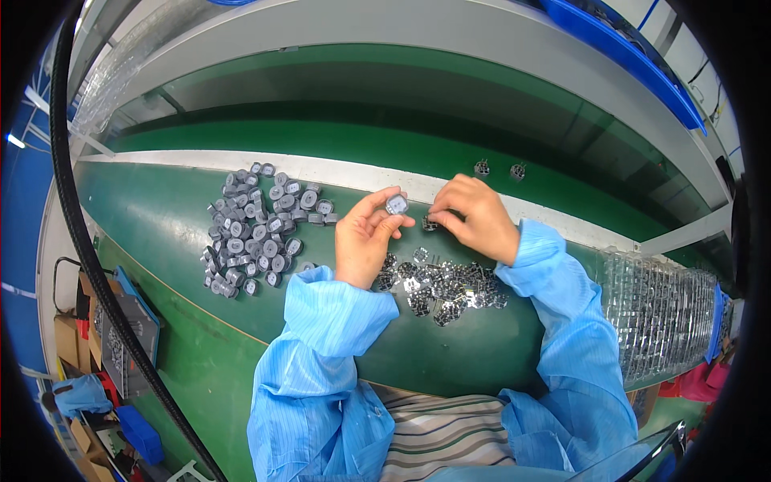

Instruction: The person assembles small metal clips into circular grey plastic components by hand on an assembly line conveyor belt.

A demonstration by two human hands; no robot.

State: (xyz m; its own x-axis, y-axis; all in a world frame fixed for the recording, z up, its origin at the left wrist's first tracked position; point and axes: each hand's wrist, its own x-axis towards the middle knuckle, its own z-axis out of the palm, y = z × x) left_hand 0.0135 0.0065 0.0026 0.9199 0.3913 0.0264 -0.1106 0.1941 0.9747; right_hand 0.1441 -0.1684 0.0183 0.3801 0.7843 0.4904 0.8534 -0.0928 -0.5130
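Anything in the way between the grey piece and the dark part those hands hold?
Nothing visible: a small gap separates the grey piece in the left hand from the dark part in the right hand.

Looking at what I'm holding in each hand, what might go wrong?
The gray round piece, held at the fingertips of your left hand, might slip. The small dark part in your right hand could fall and get lost among the nearby heap of metallic parts. Your right cuff, close beside that heap, may brush pieces.
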